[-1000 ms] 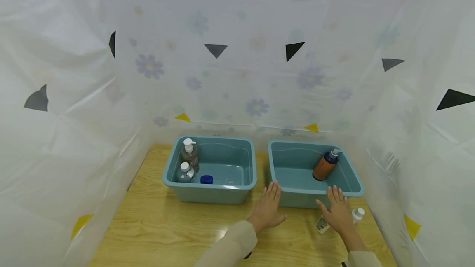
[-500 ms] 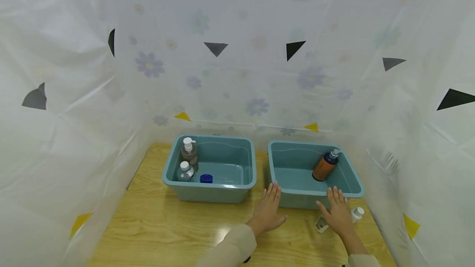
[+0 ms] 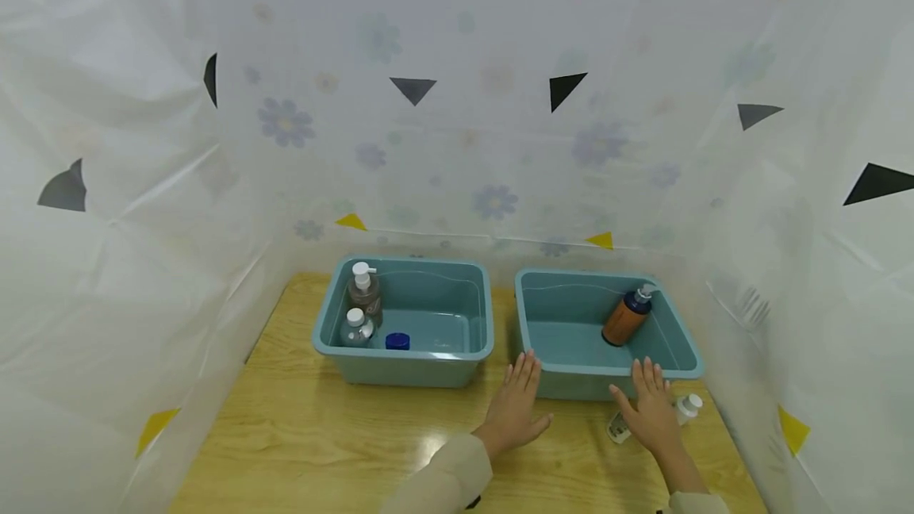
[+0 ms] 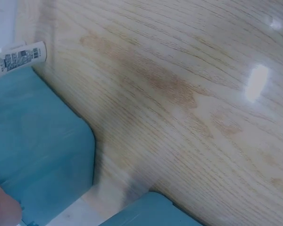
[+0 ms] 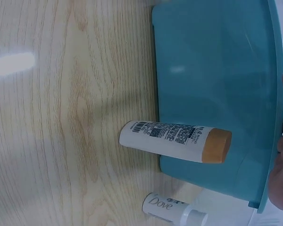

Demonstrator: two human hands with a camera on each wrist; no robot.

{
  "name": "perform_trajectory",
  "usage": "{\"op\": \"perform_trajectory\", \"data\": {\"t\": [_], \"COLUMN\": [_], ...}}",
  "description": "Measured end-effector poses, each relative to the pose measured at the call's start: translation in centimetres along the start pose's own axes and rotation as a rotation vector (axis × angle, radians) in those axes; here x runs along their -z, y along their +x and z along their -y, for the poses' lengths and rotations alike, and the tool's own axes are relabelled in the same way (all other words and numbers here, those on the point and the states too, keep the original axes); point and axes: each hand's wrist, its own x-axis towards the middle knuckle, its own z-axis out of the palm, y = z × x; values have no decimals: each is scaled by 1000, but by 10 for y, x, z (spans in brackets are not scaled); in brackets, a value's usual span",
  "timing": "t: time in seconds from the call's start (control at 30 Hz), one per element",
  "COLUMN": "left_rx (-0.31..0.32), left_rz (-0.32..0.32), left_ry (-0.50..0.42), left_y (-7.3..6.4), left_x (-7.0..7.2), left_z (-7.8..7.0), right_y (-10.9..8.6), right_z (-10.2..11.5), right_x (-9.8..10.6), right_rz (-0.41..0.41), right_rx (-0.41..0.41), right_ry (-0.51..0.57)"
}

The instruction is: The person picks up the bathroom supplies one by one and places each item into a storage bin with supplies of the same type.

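Observation:
Two teal plastic bins stand side by side on the table. My left hand (image 3: 510,411) is flat with straight fingers, its fingertips at the front left rim of the right bin (image 3: 571,387). My right hand (image 3: 653,412) lies with fingers extended at the same rim, farther right. Under and behind it stands a white bottle with an orange-brown cap (image 5: 167,140), partly hidden in the head view. Beside that is a white Dove bottle (image 5: 164,207). Inside the right bin leans an orange pump bottle (image 3: 625,319) with a dark top.
The left bin (image 3: 407,373) holds a pump bottle (image 3: 366,298), a small clear bottle with a white cap (image 3: 355,330) and a blue-topped item (image 3: 397,341). White plastic sheeting (image 3: 443,141) encloses the wooden table (image 3: 321,443) at the back and both sides.

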Motion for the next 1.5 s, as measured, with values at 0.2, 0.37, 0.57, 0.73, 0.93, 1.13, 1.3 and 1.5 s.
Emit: {"op": "perform_trajectory", "data": {"t": [0.2, 0.37, 0.57, 0.73, 0.93, 1.13, 1.3, 1.5], "left_rx": [-3, -8, -2, 22, 59, 50, 82, 134], "left_rz": [25, 39, 34, 24, -17, 0, 32, 11], "left_ry": [-27, -30, -34, -63, -68, -97, -29, 9], "left_y": [1, 2, 3, 5, 16, 32, 46, 57], "left_x": [0, -3, -2, -3, -4, 11, 22, 20], "left_z": [0, 1, 1, -1, 2, 9, 13, 16], "right_y": [0, 2, 3, 3, 2, -3, -11, -23], "right_z": [-2, -2, 0, 3, -1, -11, -19, -20], "right_x": [-2, -2, -1, -1, -8, -13, -12, -18], "right_rz": [-8, -5, -9, -12, -166, -585, -679, -557], "right_rx": [-11, -20, -18, -18, 41, 75, 71, -14], "right_ry": [19, 21, 10, 4, 98, 99, 49, 50]}}
